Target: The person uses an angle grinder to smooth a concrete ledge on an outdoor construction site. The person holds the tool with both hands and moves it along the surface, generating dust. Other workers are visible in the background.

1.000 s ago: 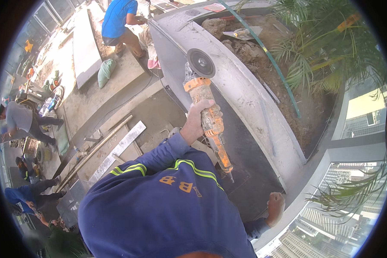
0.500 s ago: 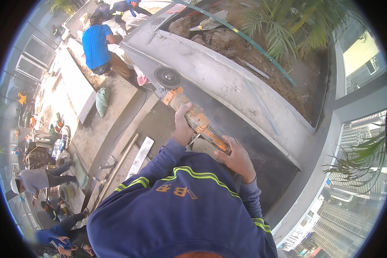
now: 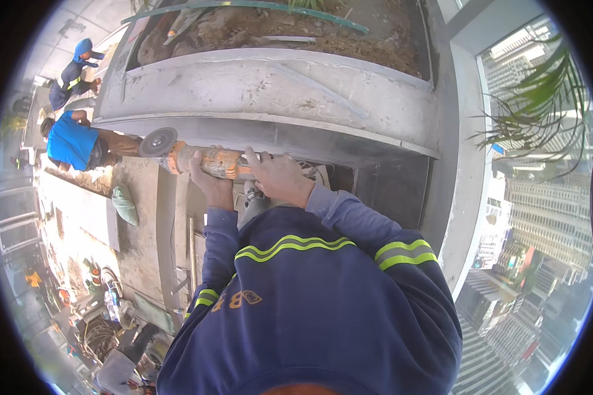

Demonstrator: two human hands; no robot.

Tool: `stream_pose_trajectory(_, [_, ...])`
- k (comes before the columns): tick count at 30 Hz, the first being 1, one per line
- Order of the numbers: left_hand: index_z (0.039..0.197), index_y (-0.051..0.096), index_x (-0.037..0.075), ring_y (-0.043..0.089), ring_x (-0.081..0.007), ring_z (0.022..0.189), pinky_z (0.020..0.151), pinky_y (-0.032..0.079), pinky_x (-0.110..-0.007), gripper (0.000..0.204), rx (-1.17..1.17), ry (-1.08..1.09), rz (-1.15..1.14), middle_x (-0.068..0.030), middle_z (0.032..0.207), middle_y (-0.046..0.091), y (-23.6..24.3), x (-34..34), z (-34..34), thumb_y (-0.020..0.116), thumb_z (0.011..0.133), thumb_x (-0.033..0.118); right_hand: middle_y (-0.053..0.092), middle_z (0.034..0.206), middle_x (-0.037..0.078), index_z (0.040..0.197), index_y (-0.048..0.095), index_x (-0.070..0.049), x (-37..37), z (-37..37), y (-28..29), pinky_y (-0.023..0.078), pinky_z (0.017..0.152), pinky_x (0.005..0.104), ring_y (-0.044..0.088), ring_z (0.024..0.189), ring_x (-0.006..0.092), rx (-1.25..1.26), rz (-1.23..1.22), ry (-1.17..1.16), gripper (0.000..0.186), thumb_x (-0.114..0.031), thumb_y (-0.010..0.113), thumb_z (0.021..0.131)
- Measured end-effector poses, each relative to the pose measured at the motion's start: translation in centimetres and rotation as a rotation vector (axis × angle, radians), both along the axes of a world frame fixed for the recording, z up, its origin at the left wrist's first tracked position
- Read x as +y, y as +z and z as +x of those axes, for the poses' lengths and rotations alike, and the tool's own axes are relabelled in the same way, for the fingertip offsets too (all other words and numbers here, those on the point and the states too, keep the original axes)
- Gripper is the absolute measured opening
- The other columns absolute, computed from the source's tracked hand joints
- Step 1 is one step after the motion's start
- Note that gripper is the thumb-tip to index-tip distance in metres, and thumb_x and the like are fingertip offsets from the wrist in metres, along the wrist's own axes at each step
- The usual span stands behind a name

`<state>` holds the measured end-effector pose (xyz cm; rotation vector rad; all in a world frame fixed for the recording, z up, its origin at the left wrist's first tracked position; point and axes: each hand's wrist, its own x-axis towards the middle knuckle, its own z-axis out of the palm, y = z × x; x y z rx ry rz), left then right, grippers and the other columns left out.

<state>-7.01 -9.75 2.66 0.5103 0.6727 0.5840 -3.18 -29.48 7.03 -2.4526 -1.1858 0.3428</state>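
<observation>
I hold an orange angle grinder (image 3: 207, 160) with both hands, level in front of my chest. Its grey disc (image 3: 158, 142) points left, close to the lower edge of a grey concrete planter wall (image 3: 277, 89). My left hand (image 3: 207, 184) wraps the front of the grinder body from below. My right hand (image 3: 280, 176) grips the rear of the body from above. Both arms are in dark blue sleeves with yellow-green reflective stripes.
The planter holds soil and rubble (image 3: 296, 26) with a green hose (image 3: 257, 6) across it. A person in a bright blue shirt (image 3: 72, 141) crouches at left, another in dark blue (image 3: 72, 72) beyond. Green sack (image 3: 124, 204), palm fronds (image 3: 540, 99), and city buildings far below at right.
The view has swung so the planter now lies across the top. My right hand has come up onto the grinder's rear, and the tool has turned from upright to level.
</observation>
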Motion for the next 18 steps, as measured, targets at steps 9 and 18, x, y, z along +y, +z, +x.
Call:
stream_pose_trajectory(9, [0.126, 0.053, 0.001, 0.065, -0.0336, 0.096, 0.085, 0.058, -0.052, 0.057, 0.135, -0.311, 0.259, -0.0180, 0.107, 0.063, 4.7, 5.3, -3.2, 0.066, 0.085, 0.038, 0.067, 0.111, 0.018, 0.130, 0.053, -0.001, 0.1, -5.2, 0.4, 0.048, 0.089, 0.0525, 0.065, 0.106, 0.0338, -0.049, 0.636, -0.471, 0.054, -0.030, 0.069, 0.088])
stream_pose_trajectory(18, [0.118, 0.052, -0.002, 0.062, -0.0340, 0.093, 0.082, 0.054, -0.049, 0.061, 0.091, -0.627, 0.365, -0.0176, 0.102, 0.059, 3.4, 11.8, 2.0, 0.070, 0.077, 0.040, 0.071, 0.085, 0.023, 0.106, 0.064, -0.002, -5.2, -13.4, -13.5, 0.052, 0.076, 0.0511, 0.069, 0.081, 0.0430, 0.275, 0.639, -1.664, 0.027, -0.026, 0.060, 0.095])
